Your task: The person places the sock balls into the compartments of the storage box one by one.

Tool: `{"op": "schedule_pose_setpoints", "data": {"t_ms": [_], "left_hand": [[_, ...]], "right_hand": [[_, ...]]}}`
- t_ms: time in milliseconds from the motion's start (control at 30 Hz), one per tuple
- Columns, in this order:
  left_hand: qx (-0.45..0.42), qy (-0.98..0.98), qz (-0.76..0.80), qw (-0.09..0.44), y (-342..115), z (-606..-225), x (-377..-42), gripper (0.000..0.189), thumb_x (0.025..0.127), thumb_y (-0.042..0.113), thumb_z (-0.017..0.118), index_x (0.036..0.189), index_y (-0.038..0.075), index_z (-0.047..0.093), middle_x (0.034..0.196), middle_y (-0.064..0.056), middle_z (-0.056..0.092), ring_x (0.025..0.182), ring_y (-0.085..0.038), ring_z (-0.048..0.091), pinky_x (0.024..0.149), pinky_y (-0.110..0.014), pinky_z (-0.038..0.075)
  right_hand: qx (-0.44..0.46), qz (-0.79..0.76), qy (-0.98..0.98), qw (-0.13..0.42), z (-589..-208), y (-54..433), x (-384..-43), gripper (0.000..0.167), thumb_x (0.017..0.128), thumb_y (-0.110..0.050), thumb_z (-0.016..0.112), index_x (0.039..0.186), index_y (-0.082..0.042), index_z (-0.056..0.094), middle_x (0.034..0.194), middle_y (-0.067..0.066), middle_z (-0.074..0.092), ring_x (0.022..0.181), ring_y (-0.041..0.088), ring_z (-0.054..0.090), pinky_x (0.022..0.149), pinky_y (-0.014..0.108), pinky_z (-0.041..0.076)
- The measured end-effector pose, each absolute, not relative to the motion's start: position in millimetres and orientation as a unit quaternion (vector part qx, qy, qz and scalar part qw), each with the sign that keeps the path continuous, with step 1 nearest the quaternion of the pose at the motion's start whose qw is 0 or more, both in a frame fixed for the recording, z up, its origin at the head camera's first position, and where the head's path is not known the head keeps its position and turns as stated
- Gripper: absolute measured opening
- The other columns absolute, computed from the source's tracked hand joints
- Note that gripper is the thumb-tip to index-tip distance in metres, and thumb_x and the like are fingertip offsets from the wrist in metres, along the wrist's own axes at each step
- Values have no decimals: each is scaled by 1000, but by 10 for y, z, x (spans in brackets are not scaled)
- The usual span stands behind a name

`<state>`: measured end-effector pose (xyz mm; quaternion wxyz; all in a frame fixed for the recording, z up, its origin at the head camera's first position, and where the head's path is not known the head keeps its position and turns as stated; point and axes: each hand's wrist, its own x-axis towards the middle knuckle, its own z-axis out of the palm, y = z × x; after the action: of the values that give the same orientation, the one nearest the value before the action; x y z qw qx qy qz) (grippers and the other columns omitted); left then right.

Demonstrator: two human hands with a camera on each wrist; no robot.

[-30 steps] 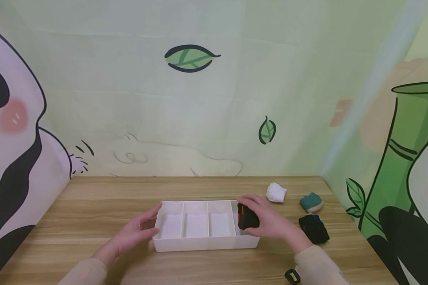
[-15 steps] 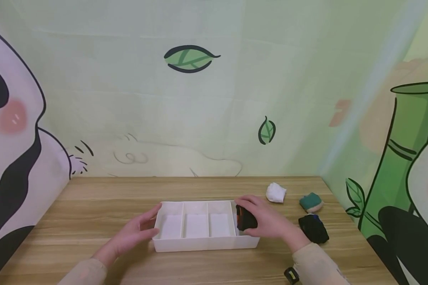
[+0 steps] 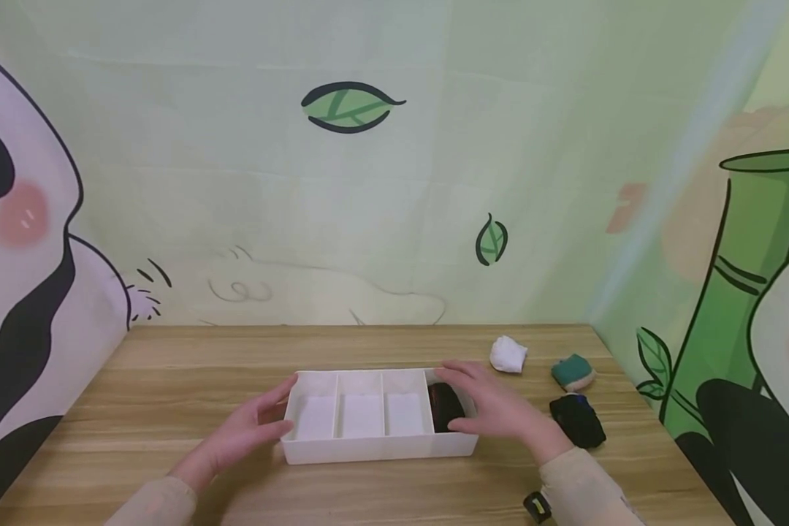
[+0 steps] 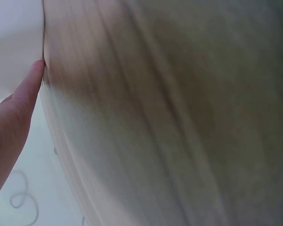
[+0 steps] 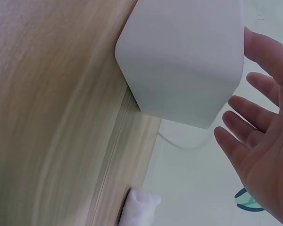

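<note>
A white box [image 3: 378, 450] with several compartments in a row stands on the table. In its rightmost compartment sits a black rolled cloth bundle [image 3: 446, 409] with a dark reddish edge. My right hand [image 3: 496, 405] is over that end, fingers spread and loosely bent, thumb tip close to the bundle; whether it touches cannot be told. The right wrist view shows the hand [image 5: 269, 122] beside the box's end wall [image 5: 184, 80], holding nothing. My left hand [image 3: 243, 427] rests its extended fingers and thumb against the box's left end; in the left wrist view a straight finger [image 4: 30, 82] touches the wall.
To the right of the box lie a white cloth bundle [image 3: 509, 355], a teal and beige bundle [image 3: 573, 372] and another black bundle [image 3: 577, 421]. A wall covering with painted pandas and leaves [image 3: 348, 108] rises behind the wooden table [image 3: 237, 358].
The black bundle has gone down into the rightmost compartment, and my right hand's fingers have loosened and come away from around it. The left hand has stayed at the box's left end.
</note>
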<state>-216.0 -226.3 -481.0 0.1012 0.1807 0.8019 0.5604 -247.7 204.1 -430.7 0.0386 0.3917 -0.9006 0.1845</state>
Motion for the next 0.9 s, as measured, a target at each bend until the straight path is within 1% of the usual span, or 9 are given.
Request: {"op": "schedule_pose_setpoints", "data": {"t_ms": [200, 367, 467, 667, 800, 900], "left_hand": [[178, 800, 564, 103, -2267, -4803, -2145, 76, 94, 15, 68, 157, 8, 25, 157, -27, 24, 134, -48, 40, 95, -40, 50], [178, 801, 563, 104, -2272, -4801, -2145, 77, 94, 17, 68, 157, 9, 25, 158, -26, 25, 135, -47, 40, 96, -39, 50], [178, 801, 562, 105, -2272, -4806, -2155, 77, 94, 17, 68, 158, 10, 25, 158, -25, 24, 135, -47, 39, 96, -40, 49], [172, 804, 560, 105, -2276, -4811, -2164, 77, 93, 18, 69, 157, 11, 26, 158, -26, 24, 134, -48, 39, 96, -42, 50], [173, 803, 561, 104, -2279, -4810, -2160, 77, 93, 18, 69, 157, 11, 26, 158, -26, 24, 134, -47, 40, 96, -42, 50], [175, 803, 561, 104, -2279, -4811, -2162, 77, 94, 18, 69, 157, 11, 26, 158, -26, 24, 134, -47, 40, 96, -42, 50]], "right_hand": [[377, 210, -901, 36, -4297, 2106, -2442, 71, 83, -23, 81, 144, -5, 49, 146, 15, 48, 134, 34, 43, 106, 51, 39], [369, 232, -899, 43, -4297, 2197, -2374, 69, 84, -19, 80, 143, -3, 50, 142, 15, 52, 132, 36, 46, 105, 53, 39], [361, 236, -901, 54, -4301, 2268, -2328, 67, 84, -18, 80, 142, -3, 51, 140, 14, 54, 129, 37, 48, 103, 54, 41], [337, 237, -907, 82, -4326, 2435, -2264, 63, 83, -18, 81, 138, -2, 55, 136, 11, 59, 123, 32, 55, 99, 50, 45], [335, 244, -904, 107, -4337, 2564, -2214, 59, 81, -14, 82, 134, -2, 58, 133, 10, 61, 119, 30, 59, 96, 49, 48], [328, 254, -903, 115, -4325, 2652, -2173, 57, 81, -12, 82, 133, -3, 60, 132, 8, 63, 116, 28, 61, 94, 49, 49]]}}
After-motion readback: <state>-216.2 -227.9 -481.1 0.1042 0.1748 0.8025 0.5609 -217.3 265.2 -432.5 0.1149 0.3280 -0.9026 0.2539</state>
